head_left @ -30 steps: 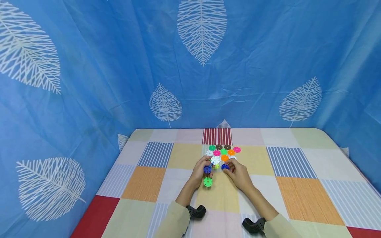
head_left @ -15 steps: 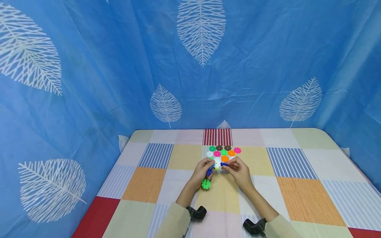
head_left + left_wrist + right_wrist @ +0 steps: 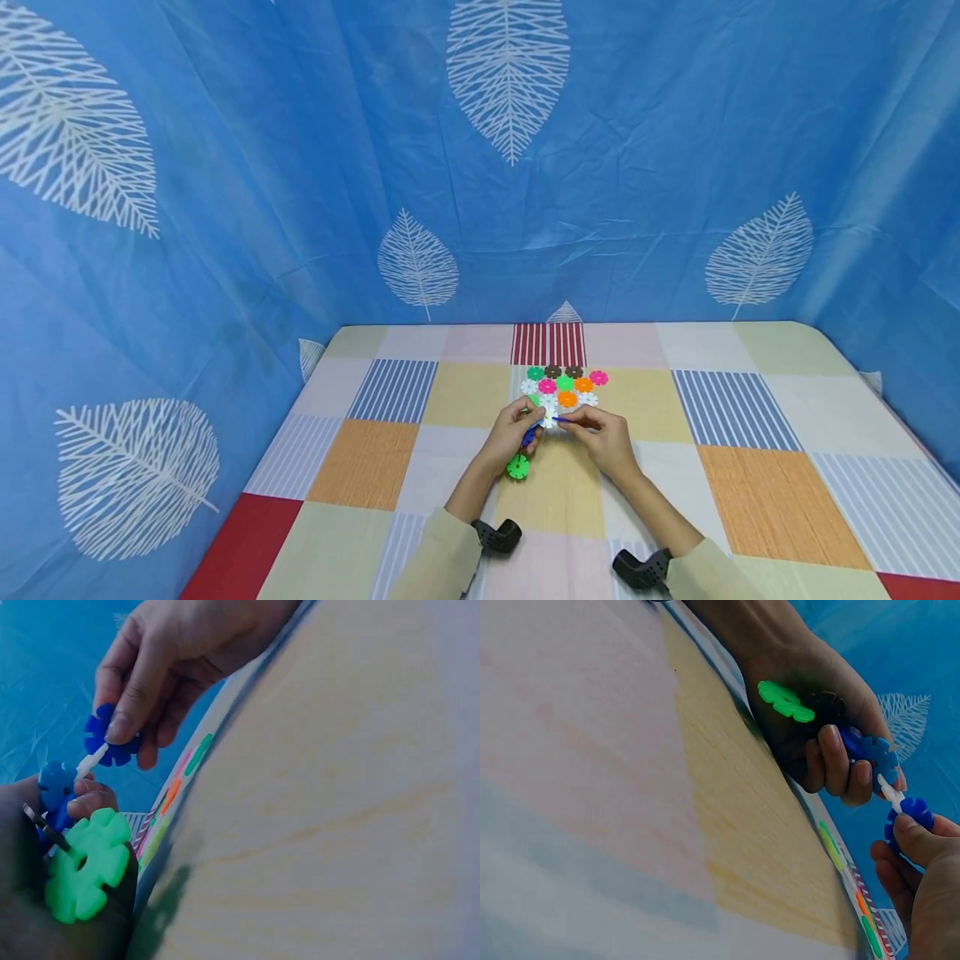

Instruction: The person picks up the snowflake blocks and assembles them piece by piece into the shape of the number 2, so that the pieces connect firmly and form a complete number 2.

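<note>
My left hand [image 3: 504, 437] grips a chain of notched plastic snowflake discs. In the left wrist view, a bright green disc [image 3: 94, 862] hangs at its near end, joined to a dark disc [image 3: 46, 827] seen edge-on. A light blue disc [image 3: 57, 784] and a white disc [image 3: 91, 760] follow toward the far end; another blue disc is partly hidden by the fingers. My right hand [image 3: 606, 442] pinches a dark blue disc [image 3: 916, 813] between thumb and fingers, its edge right at the white disc. The two discs stand crosswise to each other.
Loose discs lie in rows just beyond the hands, among them a pink disc [image 3: 598, 377], an orange disc [image 3: 567, 399] and a brown disc [image 3: 573, 372]. A patchwork cloth [image 3: 780, 492] covers the table. Blue leaf-print curtain [image 3: 637, 208] hangs behind and at the sides.
The right hand has brought the dark blue disc leftward to the white disc and turned it edge-on to the head camera. The chain in the left hand has tilted, its green end shifting slightly nearer.
</note>
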`<state>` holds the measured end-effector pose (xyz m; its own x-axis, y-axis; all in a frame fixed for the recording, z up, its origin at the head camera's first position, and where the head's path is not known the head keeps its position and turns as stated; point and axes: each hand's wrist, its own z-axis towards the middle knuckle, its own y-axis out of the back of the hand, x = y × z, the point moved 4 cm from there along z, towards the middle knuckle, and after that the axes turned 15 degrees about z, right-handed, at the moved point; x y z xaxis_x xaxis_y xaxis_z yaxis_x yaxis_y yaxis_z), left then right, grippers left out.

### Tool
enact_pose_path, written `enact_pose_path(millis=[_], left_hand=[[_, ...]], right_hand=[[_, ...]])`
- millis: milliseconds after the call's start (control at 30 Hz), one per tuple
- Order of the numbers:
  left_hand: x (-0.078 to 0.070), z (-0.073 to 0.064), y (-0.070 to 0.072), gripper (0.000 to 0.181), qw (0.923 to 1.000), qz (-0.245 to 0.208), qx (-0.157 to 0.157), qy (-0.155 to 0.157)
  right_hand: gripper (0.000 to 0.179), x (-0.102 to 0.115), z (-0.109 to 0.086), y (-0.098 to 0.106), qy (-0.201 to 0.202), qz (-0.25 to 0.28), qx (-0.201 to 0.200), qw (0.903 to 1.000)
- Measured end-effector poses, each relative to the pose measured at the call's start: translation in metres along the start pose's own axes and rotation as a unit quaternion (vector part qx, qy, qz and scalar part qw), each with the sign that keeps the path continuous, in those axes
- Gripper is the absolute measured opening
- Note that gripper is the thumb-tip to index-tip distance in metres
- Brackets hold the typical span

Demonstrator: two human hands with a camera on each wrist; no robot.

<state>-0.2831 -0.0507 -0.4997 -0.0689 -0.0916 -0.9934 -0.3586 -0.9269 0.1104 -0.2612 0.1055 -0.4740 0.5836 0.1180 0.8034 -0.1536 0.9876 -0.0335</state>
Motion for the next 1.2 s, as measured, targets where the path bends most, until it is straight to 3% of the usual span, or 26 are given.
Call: enact_pose_path(millis=[200,367,467,533,633,733,967,1100,1200], left_hand=[[0.012,0.005,0.002,0.020,0.9997,-0.009,-0.024,0.005],[0.018,0.009,0.011,0.013,0.9921,-0.054,-0.110,0.024],[0.019,0.011,0.018,0.015,0.9822,-0.098,-0.158,0.026],[0.018,0.012,0.021,0.021,0.9773,-0.121,-0.173,0.018],[0.017,0.013,0.023,0.030,0.9751,-0.137,-0.174,0.014],[0.017,0.013,0.024,0.033,0.9749,-0.141,-0.171,0.017],[0.019,0.014,0.026,0.038,0.9761,-0.141,-0.163,0.028],[0.019,0.015,0.024,0.037,0.9786,-0.138,-0.150,0.028],[0.019,0.016,0.024,0.035,0.9788,-0.135,-0.151,0.031]], right_hand=[[0.016,-0.026,-0.002,0.005,0.021,-0.016,0.003,0.9997],[0.035,-0.037,-0.003,0.003,0.011,-0.065,0.040,0.9970],[0.042,-0.038,-0.003,-0.001,-0.006,-0.124,0.087,0.9884],[0.044,-0.038,-0.004,-0.003,-0.017,-0.166,0.121,0.9784],[0.043,-0.038,-0.006,-0.007,-0.027,-0.214,0.170,0.9616],[0.037,-0.037,-0.007,-0.008,-0.019,-0.231,0.191,0.9539],[0.021,-0.034,-0.005,-0.004,0.013,-0.233,0.139,0.9624],[0.029,-0.035,-0.004,-0.002,0.009,-0.235,0.128,0.9635],[0.038,-0.036,-0.005,-0.003,-0.003,-0.248,0.146,0.9577]])
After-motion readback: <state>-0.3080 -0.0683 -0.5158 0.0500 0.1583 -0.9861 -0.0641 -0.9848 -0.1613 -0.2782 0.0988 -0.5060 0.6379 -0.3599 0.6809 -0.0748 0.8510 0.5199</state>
